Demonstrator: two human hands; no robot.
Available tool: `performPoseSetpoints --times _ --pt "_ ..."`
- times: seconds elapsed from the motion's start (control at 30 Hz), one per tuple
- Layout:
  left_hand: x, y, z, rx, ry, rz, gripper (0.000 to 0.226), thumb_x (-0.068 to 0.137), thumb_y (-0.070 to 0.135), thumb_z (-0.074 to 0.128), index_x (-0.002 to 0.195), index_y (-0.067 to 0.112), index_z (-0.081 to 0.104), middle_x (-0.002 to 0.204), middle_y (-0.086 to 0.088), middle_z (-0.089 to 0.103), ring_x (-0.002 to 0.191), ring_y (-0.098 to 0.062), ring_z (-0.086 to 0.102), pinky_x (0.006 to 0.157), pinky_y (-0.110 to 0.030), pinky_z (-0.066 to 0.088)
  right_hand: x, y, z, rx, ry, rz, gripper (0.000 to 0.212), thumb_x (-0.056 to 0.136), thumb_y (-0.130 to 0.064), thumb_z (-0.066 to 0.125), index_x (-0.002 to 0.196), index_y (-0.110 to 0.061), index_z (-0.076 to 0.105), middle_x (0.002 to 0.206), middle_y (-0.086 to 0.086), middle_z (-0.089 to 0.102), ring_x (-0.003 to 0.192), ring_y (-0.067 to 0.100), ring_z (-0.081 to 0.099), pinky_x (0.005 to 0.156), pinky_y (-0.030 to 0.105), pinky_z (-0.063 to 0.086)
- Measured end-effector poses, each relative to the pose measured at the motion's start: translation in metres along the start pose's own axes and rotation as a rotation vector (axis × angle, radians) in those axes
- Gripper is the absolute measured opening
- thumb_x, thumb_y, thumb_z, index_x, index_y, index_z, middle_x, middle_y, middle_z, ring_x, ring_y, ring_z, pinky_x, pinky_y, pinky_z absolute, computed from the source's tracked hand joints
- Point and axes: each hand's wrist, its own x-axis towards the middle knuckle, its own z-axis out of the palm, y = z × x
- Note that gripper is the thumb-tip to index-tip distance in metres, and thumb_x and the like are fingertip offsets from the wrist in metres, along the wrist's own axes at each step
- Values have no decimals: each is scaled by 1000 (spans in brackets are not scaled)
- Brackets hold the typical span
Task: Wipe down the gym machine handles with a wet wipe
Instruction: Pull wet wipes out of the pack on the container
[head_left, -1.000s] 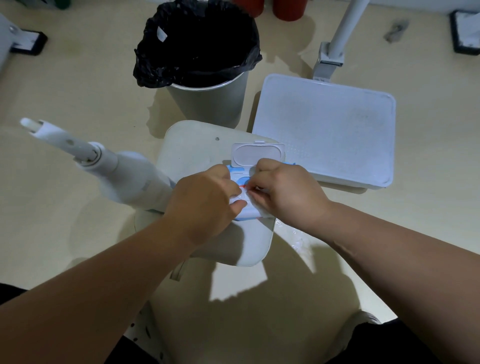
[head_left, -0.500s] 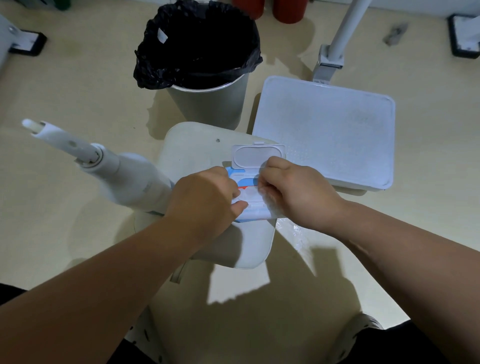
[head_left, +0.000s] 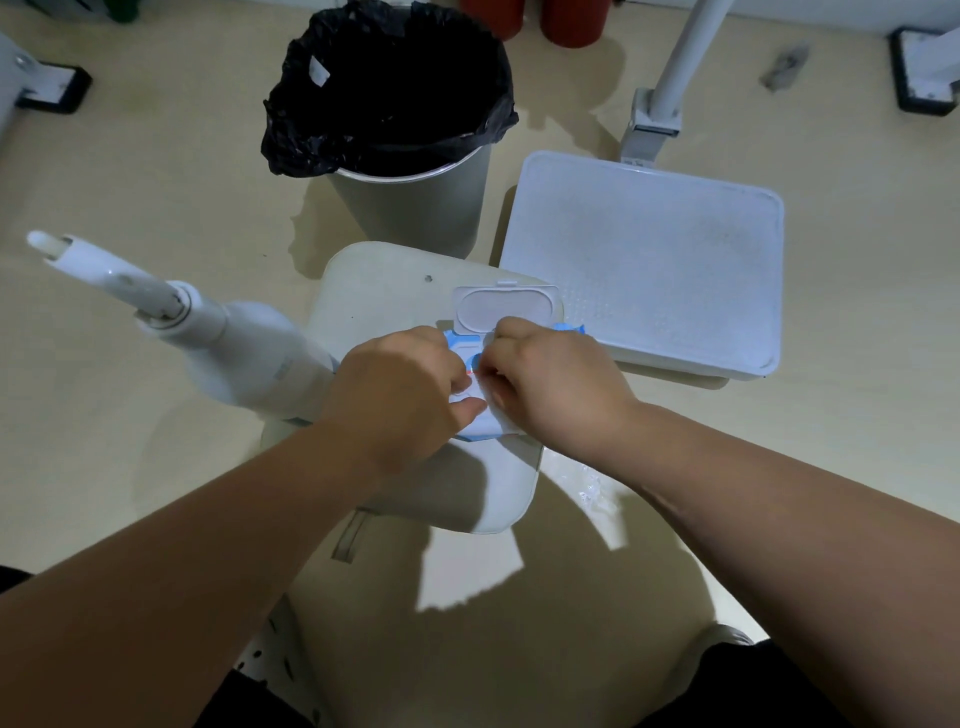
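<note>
Barely anything has shifted: the wet wipe pack (head_left: 480, 423) still lies on the pale seat (head_left: 384, 291), lid (head_left: 506, 307) flipped open away from the person, long axis running front to back. Right hand (head_left: 558, 387) fingers pinch at the opening; left hand (head_left: 402, 395) braces the pack, no wipe drawn yet.

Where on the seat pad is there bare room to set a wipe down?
Bare: the seat pad's far-left part, toward the bin, and its near edge. Crowded: the middle, where both hands work the wipe pack.
</note>
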Motion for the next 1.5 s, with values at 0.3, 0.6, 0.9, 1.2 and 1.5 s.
performPoseSetpoints --times 0.3,0.6,0.9,1.2,1.5 --pt "1 6 -9 -42 -57 -68 34 81 45 66 84 15 81 83 -11 69 77 -31 64 70 -38 54 -5 0 -12 -61 -100 39 19 97 -22 50 110 -15 62 110 6 55 70 32 55 50 32 32" --pt "-3 6 -3 -13 39 -15 39 77 41 55 56 14 72 55 -7 56 48 -27 53 46 -29 47 3 -11 -14 -203 -180 -8 16 94 -18 45 107 -11 53 109 7 51 50 19 28 46 31 12" --pt "2 11 -12 63 -81 -92 40 95 53 48 113 28 73 110 0 66 103 -19 61 81 -29 45 -9 2 -23 -214 -148 -35 9 85 -10 53 93 -6 55 92 13 53 41 15 10 44 25 6" --pt "2 10 -12 61 -113 -92 39 94 53 48 107 27 73 106 1 65 100 -19 60 78 -30 46 -14 16 -33 -40 -104 55 23 99 -35 45 106 -16 57 109 7 54 68 35 55 58 39 46" --pt "1 14 -16 67 -126 -124 37 95 50 48 107 26 73 105 -1 64 98 -22 61 79 -32 47 -8 0 -15 -105 -74 -10 13 94 -27 55 96 -18 64 94 1 52 60 33 55 47 29 28"
